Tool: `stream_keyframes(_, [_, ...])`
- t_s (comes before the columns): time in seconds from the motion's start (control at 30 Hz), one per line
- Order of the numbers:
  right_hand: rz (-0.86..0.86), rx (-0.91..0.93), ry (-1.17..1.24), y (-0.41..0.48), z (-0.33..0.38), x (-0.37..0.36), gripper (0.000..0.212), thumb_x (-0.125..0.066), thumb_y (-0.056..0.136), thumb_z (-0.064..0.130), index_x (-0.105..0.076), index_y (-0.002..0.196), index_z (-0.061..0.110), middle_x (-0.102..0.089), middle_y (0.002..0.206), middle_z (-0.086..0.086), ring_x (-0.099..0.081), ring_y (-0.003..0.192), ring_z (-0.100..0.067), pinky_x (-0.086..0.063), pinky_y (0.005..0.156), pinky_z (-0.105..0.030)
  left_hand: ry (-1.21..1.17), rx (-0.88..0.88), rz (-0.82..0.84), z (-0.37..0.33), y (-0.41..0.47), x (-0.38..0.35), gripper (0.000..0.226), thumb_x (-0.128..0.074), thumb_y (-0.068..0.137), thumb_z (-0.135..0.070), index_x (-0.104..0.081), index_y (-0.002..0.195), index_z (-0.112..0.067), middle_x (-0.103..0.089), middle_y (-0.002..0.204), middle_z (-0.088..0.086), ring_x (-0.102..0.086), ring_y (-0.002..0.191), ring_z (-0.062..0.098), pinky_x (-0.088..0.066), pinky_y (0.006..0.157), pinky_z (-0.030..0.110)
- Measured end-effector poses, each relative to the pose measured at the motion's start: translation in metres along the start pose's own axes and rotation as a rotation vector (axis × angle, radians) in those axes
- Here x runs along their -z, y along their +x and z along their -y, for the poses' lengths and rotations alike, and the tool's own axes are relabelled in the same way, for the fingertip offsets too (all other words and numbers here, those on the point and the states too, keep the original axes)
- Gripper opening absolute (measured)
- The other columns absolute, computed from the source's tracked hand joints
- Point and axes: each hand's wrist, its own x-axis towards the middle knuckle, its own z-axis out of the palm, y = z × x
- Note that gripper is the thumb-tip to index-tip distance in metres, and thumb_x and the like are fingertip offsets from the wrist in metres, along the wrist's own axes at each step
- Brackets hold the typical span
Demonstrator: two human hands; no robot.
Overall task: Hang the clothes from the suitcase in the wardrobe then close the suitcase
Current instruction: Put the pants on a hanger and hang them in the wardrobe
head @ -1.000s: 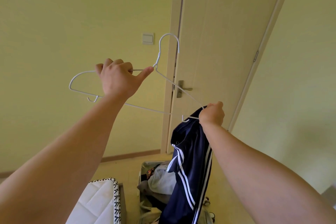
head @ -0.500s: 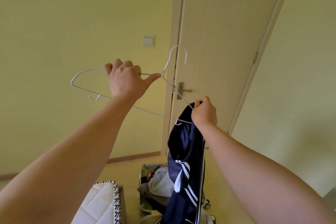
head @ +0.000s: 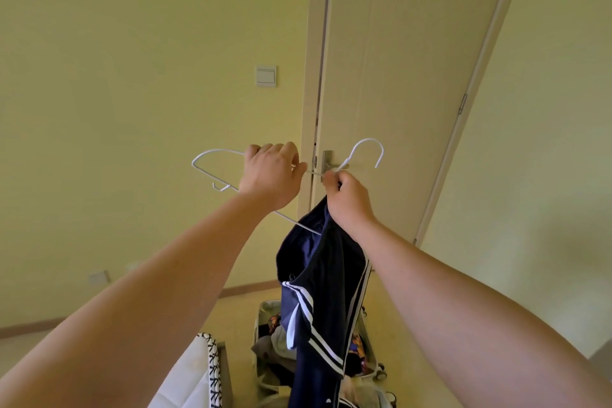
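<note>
Open suitcase (head: pixel 257 334) lies on the floor at 6 o'clock. Above it the navy striped garment (head: pixel 328 291) hangs lengthwise toward 6, its top on the white wire hanger (head: pixel 212 153), whose bar slants from 10 to 4, hook toward 1. Left hand (head: pixel 270 175) grips the upper wire; right hand (head: pixel 347 200) pinches garment and wire

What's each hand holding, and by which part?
Left hand grips the white wire hanger by its left shoulder wire. Right hand pinches the navy striped garment by its top edge, near the hanger's neck.

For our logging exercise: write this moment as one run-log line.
left hand grips hanger | right hand holds navy garment at hanger | suitcase open
</note>
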Motion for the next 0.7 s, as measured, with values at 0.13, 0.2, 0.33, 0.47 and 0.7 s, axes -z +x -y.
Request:
stream_keyframes(0.13, [-0.102,-0.057,-0.029,0.006,-0.002,0.004,0.037,-0.035,0.107,0.041,-0.058,0.094,0.015,-0.058,0.074,0.004,-0.054,0.065,-0.015,-0.036,0.055,-0.029,-0.095,-0.272,-0.332,0.0,-0.021,-0.011,0.008,-0.061,0.086,-0.011,-0.061,0.093,-0.007,-0.06,0.105,0.01,-0.056,0.102,0.036,-0.038,0.096,0.043])
stream_keyframes(0.2, [-0.113,-0.085,-0.023,0.01,0.002,0.005,0.035,-0.035,0.107,0.039,-0.059,0.097,0.016,-0.06,0.079,0.003,-0.055,0.067,-0.014,-0.038,0.054,-0.027,-0.058,-0.399,-0.444,-0.003,-0.034,-0.02,0.008,-0.063,0.083,-0.012,-0.062,0.086,-0.005,-0.061,0.098,0.012,-0.057,0.092,0.036,-0.041,0.097,0.049])
stream_keyframes(0.33, [-0.136,-0.079,-0.047,0.014,0.008,0.005,0.04,-0.034,0.107,0.041,-0.061,0.098,0.014,-0.06,0.078,0.0,-0.052,0.062,-0.014,-0.038,0.053,-0.029,0.033,-0.443,-0.464,0.002,-0.062,-0.04,0.008,-0.065,0.083,-0.018,-0.065,0.084,-0.01,-0.064,0.098,0.007,-0.061,0.094,0.032,-0.039,0.101,0.05])
stream_keyframes(0.47, [-0.201,-0.093,-0.04,0.026,0.012,0.006,0.04,-0.032,0.107,0.043,-0.059,0.103,0.012,-0.064,0.095,-0.008,-0.06,0.08,-0.024,-0.04,0.061,-0.032,-0.04,-0.466,-0.231,0.008,-0.079,-0.053,0.015,-0.062,0.09,-0.024,-0.062,0.096,-0.01,-0.063,0.104,0.006,-0.059,0.101,0.032,-0.043,0.095,0.044])
stream_keyframes(0.7, [-0.214,-0.173,0.036,0.038,0.022,0.009,0.046,-0.029,0.106,0.042,-0.06,0.12,0.011,-0.065,0.111,-0.01,-0.062,0.097,-0.029,-0.045,0.075,-0.035,-0.492,0.074,0.618,-0.006,-0.092,-0.072,0.022,-0.055,0.097,-0.039,-0.056,0.116,-0.029,-0.071,0.105,-0.014,-0.065,0.089,0.017,-0.055,0.085,0.043])
